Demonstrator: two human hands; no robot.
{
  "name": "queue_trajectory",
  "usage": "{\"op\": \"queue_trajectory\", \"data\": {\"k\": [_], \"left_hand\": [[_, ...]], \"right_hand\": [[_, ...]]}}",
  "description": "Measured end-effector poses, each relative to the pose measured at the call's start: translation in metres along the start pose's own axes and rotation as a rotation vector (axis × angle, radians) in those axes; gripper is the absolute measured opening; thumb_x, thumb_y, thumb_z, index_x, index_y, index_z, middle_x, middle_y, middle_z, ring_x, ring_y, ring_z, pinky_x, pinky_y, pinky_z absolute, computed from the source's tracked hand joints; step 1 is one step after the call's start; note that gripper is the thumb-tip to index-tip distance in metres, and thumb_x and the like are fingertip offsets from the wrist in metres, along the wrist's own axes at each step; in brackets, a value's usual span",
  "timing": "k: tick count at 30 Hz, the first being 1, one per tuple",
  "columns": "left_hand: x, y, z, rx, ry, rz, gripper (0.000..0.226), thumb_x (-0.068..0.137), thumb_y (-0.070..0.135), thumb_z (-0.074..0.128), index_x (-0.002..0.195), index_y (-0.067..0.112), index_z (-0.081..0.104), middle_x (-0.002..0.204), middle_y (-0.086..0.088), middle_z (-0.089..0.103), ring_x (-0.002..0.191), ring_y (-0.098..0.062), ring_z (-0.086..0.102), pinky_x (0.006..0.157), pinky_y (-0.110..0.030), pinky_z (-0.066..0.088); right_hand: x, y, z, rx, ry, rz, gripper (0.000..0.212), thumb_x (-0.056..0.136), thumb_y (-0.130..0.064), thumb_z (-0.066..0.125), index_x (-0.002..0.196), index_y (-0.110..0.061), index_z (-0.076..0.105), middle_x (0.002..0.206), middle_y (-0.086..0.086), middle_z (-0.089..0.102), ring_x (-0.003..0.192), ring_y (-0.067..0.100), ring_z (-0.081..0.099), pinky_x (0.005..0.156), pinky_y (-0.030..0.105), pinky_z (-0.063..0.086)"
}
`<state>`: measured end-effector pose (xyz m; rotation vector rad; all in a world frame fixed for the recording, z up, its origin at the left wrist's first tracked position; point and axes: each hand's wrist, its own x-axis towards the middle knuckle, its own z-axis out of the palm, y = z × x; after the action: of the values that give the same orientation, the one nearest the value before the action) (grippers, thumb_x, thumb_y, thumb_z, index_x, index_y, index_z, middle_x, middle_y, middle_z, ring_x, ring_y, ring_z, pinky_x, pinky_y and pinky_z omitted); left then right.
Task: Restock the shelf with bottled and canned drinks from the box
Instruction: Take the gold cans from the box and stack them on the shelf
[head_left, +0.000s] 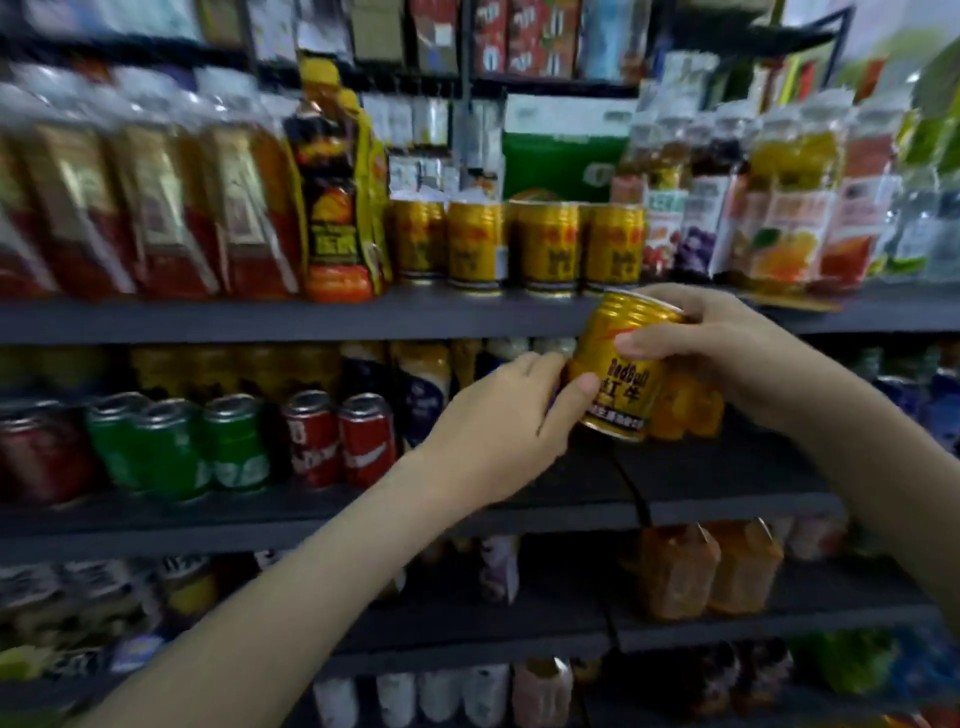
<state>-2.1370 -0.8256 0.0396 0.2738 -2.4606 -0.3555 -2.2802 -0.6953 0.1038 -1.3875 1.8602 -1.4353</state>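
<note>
Left grip (498, 415) and right grip (727, 353) both hold 1 tilted gold Red Bull can (623, 376)

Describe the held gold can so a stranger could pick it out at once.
Find the grey shelf board carrying a row of gold cans. In front of its edge, both the left hand and right hand grip one gold can. Unlike the standing row, it is tilted, off the shelf.

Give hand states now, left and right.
Left hand: grips small gold metal drink can, lower side.
Right hand: grips same can, top.
</note>
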Motion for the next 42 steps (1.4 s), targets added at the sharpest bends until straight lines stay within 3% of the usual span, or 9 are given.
{"op": "queue_trajectory", "data": {"k": [5,10,17,21,25,28,35,39,42], "left_hand": [[0.003,-0.05,-0.068,0.161,0.417,0.066,0.054,0.098,0.045,0.029,0.127,0.008,0.055,0.121,-0.005,0.056,0.112,-0.019,0.051,0.088,-0.023,0.038],[0.013,-0.11,-0.11,0.427,0.681,-0.064,0.043,0.093,0.028,0.049,0.129,0.004,0.055,0.124,-0.019,0.052,0.117,-0.035,0.049,0.095,-0.043,0.045],[0.029,-0.139,-0.12,0.597,0.52,-0.111,0.069,0.09,0.03,0.06,0.151,0.021,0.027,0.153,-0.022,0.021,0.14,-0.037,0.019,0.112,-0.046,0.023],[0.04,-0.15,-0.116,0.675,0.444,-0.065,0.074,0.092,0.034,0.057,0.153,0.024,0.015,0.156,-0.026,0.006,0.142,-0.04,0.014,0.114,-0.048,0.017],[0.043,-0.154,-0.11,0.65,0.443,-0.068,0.072,0.091,0.034,0.056,0.153,0.025,0.018,0.156,-0.025,0.002,0.142,-0.041,0.012,0.114,-0.052,0.018],[0.045,-0.148,-0.107,0.722,0.512,-0.035,0.068,0.088,0.04,0.054,0.149,0.02,0.031,0.155,-0.024,0.007,0.142,-0.04,0.011,0.113,-0.059,0.018],[0.068,-0.125,-0.089,0.966,0.486,0.077,0.064,0.077,0.044,0.07,0.133,0.016,0.056,0.125,-0.01,0.062,0.132,-0.032,0.043,0.11,-0.063,0.003],[0.075,-0.124,-0.087,0.958,0.492,0.047,0.057,0.071,0.027,0.078,0.125,0.017,0.062,0.114,-0.011,0.066,0.124,-0.033,0.049,0.109,-0.059,0.005],[0.078,-0.123,-0.086,0.963,0.516,0.046,0.055,0.069,0.029,0.079,0.121,0.017,0.064,0.111,-0.01,0.067,0.121,-0.032,0.051,0.109,-0.057,0.006]], "right_hand": [[0.046,-0.069,0.026,-0.151,-0.09,-0.235,0.065,0.055,-0.038,0.084,0.114,-0.024,0.062,0.106,-0.001,0.07,0.097,0.017,0.068,0.086,0.037,0.052],[0.112,-0.109,0.064,-0.392,-0.126,-0.332,0.073,0.059,-0.057,0.078,0.122,-0.029,0.057,0.12,-0.007,0.062,0.11,0.014,0.058,0.097,0.04,0.046],[0.18,-0.101,0.081,-0.6,-0.211,-0.339,0.062,0.071,-0.042,0.077,0.125,-0.022,0.053,0.115,-0.011,0.059,0.105,0.01,0.056,0.087,0.027,0.044],[0.203,-0.085,0.083,-0.766,-0.215,-0.338,0.074,0.067,-0.055,0.076,0.129,-0.025,0.051,0.12,-0.005,0.06,0.108,0.016,0.056,0.099,0.04,0.044],[0.213,-0.073,0.087,-1.049,-0.076,-0.388,0.076,0.076,-0.067,0.059,0.141,-0.031,0.042,0.142,-0.002,0.049,0.139,0.023,0.032,0.116,0.05,-0.007],[0.216,-0.071,0.087,-1.187,-0.06,-0.424,0.08,0.074,-0.075,0.051,0.142,-0.035,0.039,0.143,-0.004,0.048,0.141,0.018,0.029,0.112,0.053,-0.017],[0.205,-0.056,0.052,-1.199,0.05,-0.443,0.059,0.09,-0.056,0.049,0.142,-0.032,0.037,0.142,-0.005,0.048,0.137,0.017,0.035,0.115,0.049,-0.006],[0.206,-0.052,0.043,-1.206,-0.077,-0.441,0.043,0.097,-0.034,0.05,0.139,-0.037,0.041,0.143,-0.009,0.046,0.134,0.017,0.037,0.116,0.043,0.008],[0.205,-0.053,0.033,-1.183,-0.113,-0.406,0.06,0.093,-0.036,0.055,0.146,-0.04,0.026,0.147,-0.006,0.042,0.138,0.017,0.034,0.117,0.045,0.001]]}}
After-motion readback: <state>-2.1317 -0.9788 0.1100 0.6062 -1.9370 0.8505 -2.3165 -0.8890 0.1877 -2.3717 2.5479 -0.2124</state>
